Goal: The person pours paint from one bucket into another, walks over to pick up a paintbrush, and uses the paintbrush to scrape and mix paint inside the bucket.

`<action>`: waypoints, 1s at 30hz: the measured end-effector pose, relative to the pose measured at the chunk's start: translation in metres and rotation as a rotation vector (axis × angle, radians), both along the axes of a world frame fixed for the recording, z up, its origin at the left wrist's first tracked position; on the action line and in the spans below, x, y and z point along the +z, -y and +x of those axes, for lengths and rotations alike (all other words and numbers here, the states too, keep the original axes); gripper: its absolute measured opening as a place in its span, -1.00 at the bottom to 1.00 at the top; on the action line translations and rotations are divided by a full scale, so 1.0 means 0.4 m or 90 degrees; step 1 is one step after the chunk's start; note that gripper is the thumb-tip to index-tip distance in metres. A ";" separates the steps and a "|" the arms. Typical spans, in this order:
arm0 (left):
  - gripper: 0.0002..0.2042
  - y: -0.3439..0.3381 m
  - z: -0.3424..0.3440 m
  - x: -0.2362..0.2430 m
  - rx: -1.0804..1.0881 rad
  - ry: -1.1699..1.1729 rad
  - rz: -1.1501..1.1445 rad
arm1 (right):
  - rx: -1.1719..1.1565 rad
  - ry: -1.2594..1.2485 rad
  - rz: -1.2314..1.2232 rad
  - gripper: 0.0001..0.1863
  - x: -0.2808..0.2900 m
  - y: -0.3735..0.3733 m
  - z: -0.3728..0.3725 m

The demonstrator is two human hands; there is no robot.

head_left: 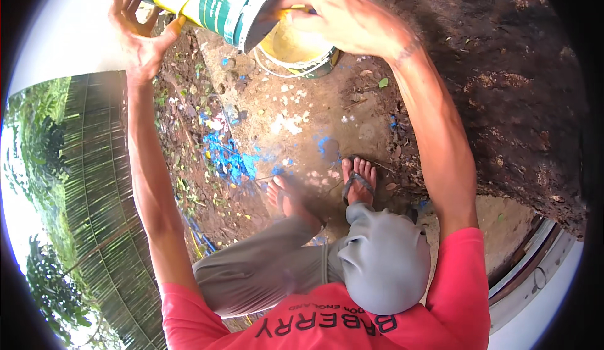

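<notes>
A green and white paint bucket (217, 3) with a yellow streak is tilted on its side at the top, its mouth turned to the right. My left hand (143, 38) is closed on its base end, thumb underneath and fingers spread behind. My right hand (330, 18) reaches to the bucket's mouth; its fingers are blurred and their tips are hidden inside, so what they grip cannot be made out. Below the mouth, on the ground, stands a second bucket (318, 67) with a thin wire handle and yellowish paint inside.
My sandalled feet (360, 183) are on a dirt-stained path (302, 108) spattered with blue and white paint. A dark earth bank (503, 98) rises on the right. At left are a slatted fence (100, 193), a white wall (69, 35) and green plants.
</notes>
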State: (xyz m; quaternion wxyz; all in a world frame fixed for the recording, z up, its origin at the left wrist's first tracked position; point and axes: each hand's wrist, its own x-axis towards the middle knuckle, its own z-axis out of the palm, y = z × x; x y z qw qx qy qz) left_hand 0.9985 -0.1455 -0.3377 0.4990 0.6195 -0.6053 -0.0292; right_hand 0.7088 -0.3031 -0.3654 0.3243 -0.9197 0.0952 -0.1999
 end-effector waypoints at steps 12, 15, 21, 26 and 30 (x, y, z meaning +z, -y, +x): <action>0.06 0.032 -0.012 -0.035 0.047 0.075 0.078 | -0.150 -0.029 -0.048 -0.69 -0.039 -0.052 -0.075; 0.06 0.043 -0.065 -0.001 0.027 0.089 0.071 | -0.139 -0.002 -0.177 -0.72 -0.063 -0.061 -0.044; 0.15 0.030 -0.097 0.081 0.094 -0.011 0.092 | -0.176 -0.150 -0.123 -0.70 -0.067 -0.089 -0.149; 0.08 0.021 -0.042 0.136 0.122 0.008 0.226 | -0.206 -0.069 -0.093 -0.65 -0.028 -0.106 -0.203; 0.04 0.054 -0.027 0.217 0.152 0.040 0.337 | -0.241 0.044 -0.087 -0.53 0.010 -0.131 -0.168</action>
